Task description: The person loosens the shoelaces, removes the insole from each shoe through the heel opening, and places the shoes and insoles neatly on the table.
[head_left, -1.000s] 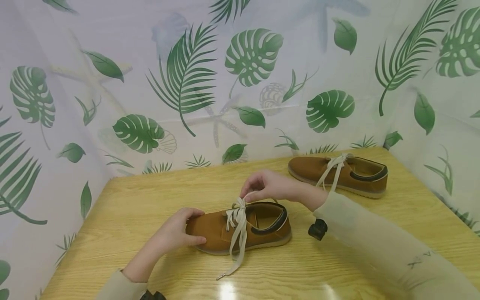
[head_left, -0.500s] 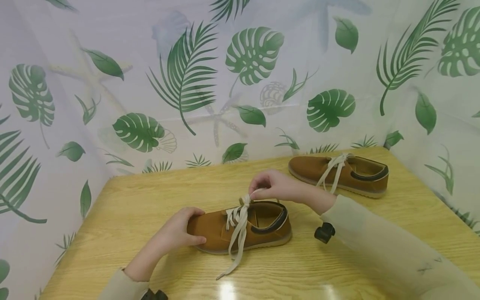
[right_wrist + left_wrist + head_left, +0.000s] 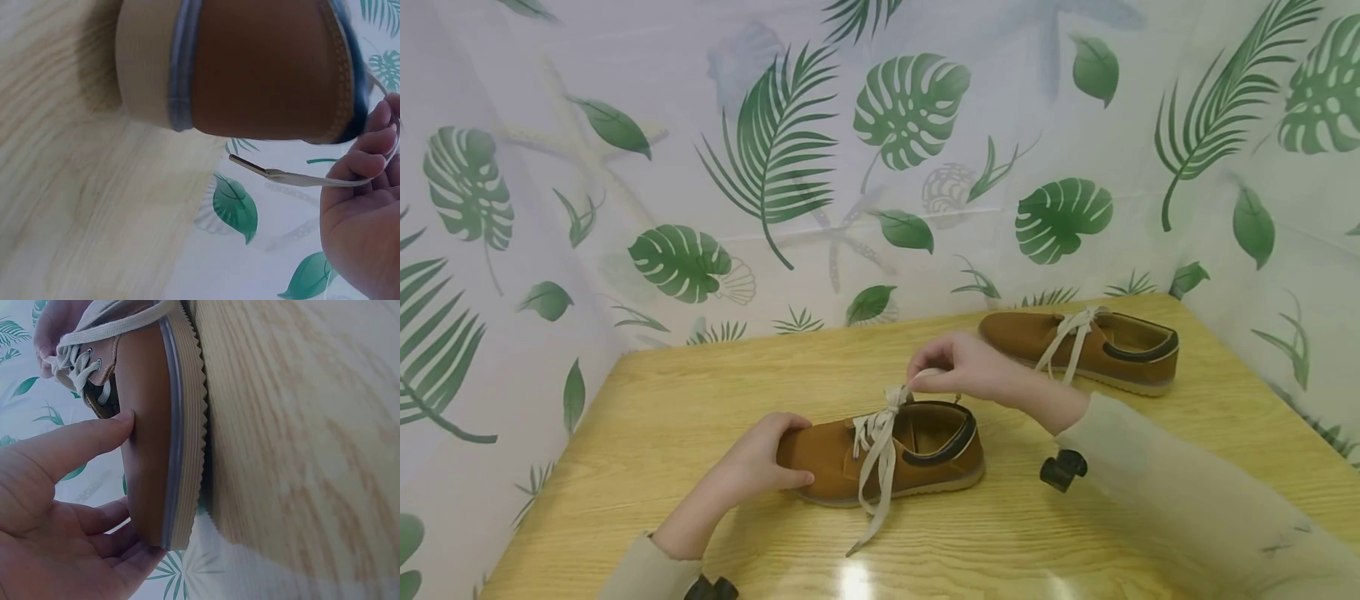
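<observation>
A brown low-cut shoe [image 3: 820,454] lies on the table with its toe to the left. My left hand [image 3: 760,458] grips that toe, thumb on the near side and fingers round the far side, as the left wrist view also shows. Above the shoe's opening, my right hand [image 3: 966,367] pinches the cream shoelace [image 3: 880,479]. The lace bunches at the top of the eyelets, and one length hangs over the near side onto the table. In the right wrist view, a tipped lace end [image 3: 300,180] sticks out from the curled fingers, beside the shoe's heel [image 3: 269,69].
A matching brown shoe [image 3: 1022,333] with a tied lace stands at the back right of the wooden table [image 3: 700,379]. Leaf-printed cloth [image 3: 970,225] hangs behind the table and along both sides. Dark wrist devices [image 3: 1063,469] are worn at both cuffs.
My right hand has moved right and slightly up, drawing the lace with it. The hanging lace end has shifted slightly right. My left hand has stayed on the toe.
</observation>
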### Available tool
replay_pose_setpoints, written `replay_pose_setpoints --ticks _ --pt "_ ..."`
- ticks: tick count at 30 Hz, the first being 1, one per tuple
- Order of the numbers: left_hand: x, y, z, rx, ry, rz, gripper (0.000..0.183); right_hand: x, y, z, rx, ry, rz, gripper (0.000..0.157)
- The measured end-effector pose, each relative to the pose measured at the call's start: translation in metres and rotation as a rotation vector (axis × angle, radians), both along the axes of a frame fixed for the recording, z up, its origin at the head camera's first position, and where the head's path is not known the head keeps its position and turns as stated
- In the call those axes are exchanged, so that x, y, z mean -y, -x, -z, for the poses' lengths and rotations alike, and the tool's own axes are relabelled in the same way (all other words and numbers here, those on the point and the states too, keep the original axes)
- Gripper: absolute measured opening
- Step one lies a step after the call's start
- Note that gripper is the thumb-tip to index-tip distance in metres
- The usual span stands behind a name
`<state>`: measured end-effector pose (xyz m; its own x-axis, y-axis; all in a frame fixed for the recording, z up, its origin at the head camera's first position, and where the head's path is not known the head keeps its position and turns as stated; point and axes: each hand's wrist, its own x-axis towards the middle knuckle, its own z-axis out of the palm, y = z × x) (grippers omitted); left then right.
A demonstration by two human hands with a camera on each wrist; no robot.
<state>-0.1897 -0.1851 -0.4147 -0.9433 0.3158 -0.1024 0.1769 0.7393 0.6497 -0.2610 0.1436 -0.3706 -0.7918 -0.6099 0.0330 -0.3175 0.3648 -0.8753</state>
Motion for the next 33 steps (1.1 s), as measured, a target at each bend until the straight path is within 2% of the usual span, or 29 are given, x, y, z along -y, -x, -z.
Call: replay_pose_setpoints --ticks 15,25,33 --pt "-0.001 -0.001 0.0 -0.006 0.002 -0.004 0.067 -0.018 -0.013 -0.022 -0.008 0.099 0.063 0.009" --pt "-0.003 -0.002 -0.001 0.012 -0.005 -0.022 0.067 -0.032 -0.014 -0.031 -0.026 0.081 0.146 0.011" --pt "-0.003 -0.002 -0.002 0.01 -0.007 -0.022 0.067 -0.042 -0.013 -0.04 -0.055 0.055 0.178 0.011"
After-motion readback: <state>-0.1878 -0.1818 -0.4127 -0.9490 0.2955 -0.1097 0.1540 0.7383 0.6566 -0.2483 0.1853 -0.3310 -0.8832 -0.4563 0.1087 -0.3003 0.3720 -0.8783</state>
